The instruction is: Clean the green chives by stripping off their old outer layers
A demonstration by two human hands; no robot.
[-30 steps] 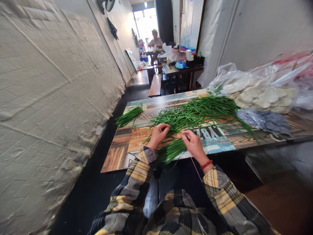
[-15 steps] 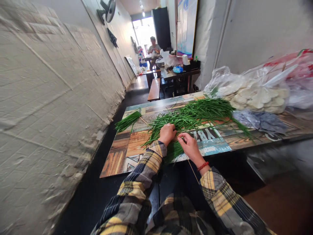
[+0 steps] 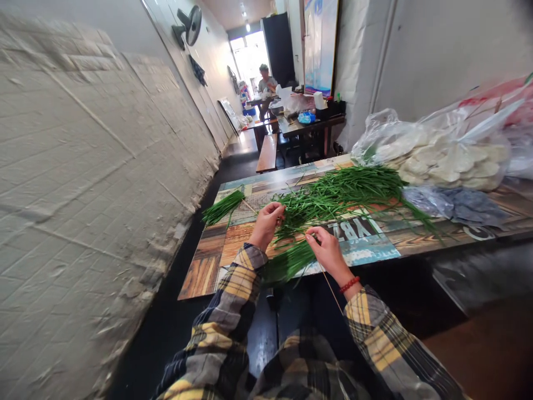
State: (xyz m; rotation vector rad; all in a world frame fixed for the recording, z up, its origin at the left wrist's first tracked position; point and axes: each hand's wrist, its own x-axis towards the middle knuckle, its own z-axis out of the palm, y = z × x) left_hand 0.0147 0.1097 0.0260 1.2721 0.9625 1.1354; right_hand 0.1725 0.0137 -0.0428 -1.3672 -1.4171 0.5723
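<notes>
In my right hand (image 3: 327, 253) a thin wooden skewer (image 3: 332, 289) is pinched, its long end slanting down past the table edge. Beside those fingers lies a small bunch of green garlic chives (image 3: 289, 262) at the table's front edge, seemingly on the skewer's upper end, which my fingers hide. My left hand (image 3: 268, 223) is up at the near left side of a large loose pile of garlic chives (image 3: 353, 189). Its fingers are curled together; what they pinch is too small to make out. Farther left rests a neat skewered bunch of chives (image 3: 224, 207).
Clear plastic bags (image 3: 449, 153) with pale flat slices stand at the table's right, beside a grey cloth (image 3: 472, 206). A brick wall (image 3: 83, 183) runs along the left. Beyond are a bench (image 3: 267, 154), another table (image 3: 297, 126) and a seated person (image 3: 266, 83).
My left hand has left the skewer by my right hand and moved up and left to the loose pile. The front bunch shows more fully. My right hand stays much the same.
</notes>
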